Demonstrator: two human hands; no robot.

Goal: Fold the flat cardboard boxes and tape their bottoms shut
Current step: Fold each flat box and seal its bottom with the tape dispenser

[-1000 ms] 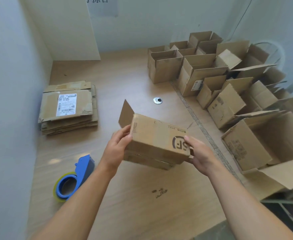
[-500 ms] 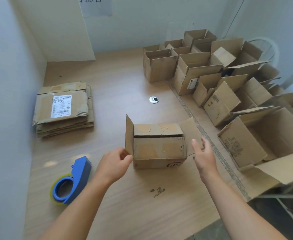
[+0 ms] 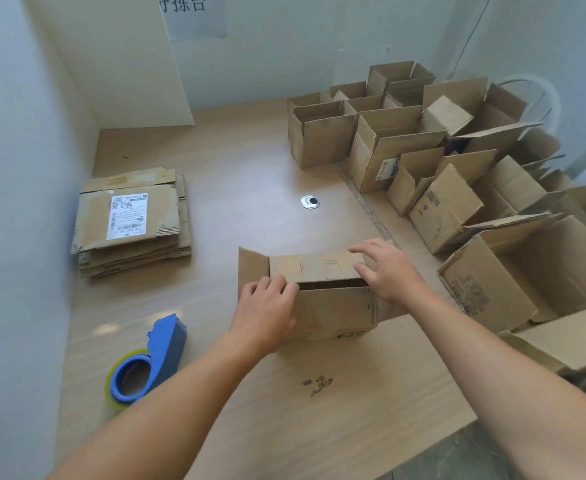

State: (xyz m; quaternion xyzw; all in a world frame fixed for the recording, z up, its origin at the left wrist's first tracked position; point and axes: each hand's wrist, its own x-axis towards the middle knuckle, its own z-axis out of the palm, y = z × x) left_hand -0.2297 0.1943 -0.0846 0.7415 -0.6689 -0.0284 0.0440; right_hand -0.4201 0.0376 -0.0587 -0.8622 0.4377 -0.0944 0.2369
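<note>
A small brown cardboard box (image 3: pixel 333 310) stands on the wooden table (image 3: pixel 250 161) in front of me, with its flaps upward. The far flap lies folded over the top, a dark gap shows along its near edge, and the left end flap (image 3: pixel 251 268) still stands up. My left hand (image 3: pixel 267 310) grips the box's near left top edge with curled fingers. My right hand (image 3: pixel 388 271) rests with spread, straight fingers on the box's right end, over the far flap. A blue tape dispenser (image 3: pixel 156 355) with a tape roll lies on the table to the left of my left arm.
A stack of flat cardboard boxes (image 3: pixel 132 220) sits at the left by the wall. Several folded open boxes (image 3: pixel 322 136) crowd the back right and right side, a large one (image 3: pixel 485 292) close to my right arm. A metal grommet (image 3: pixel 309 201) is set in the table.
The box went from held in the air to standing on the table. My left hand closed on its near left edge and my right hand moved onto its right end.
</note>
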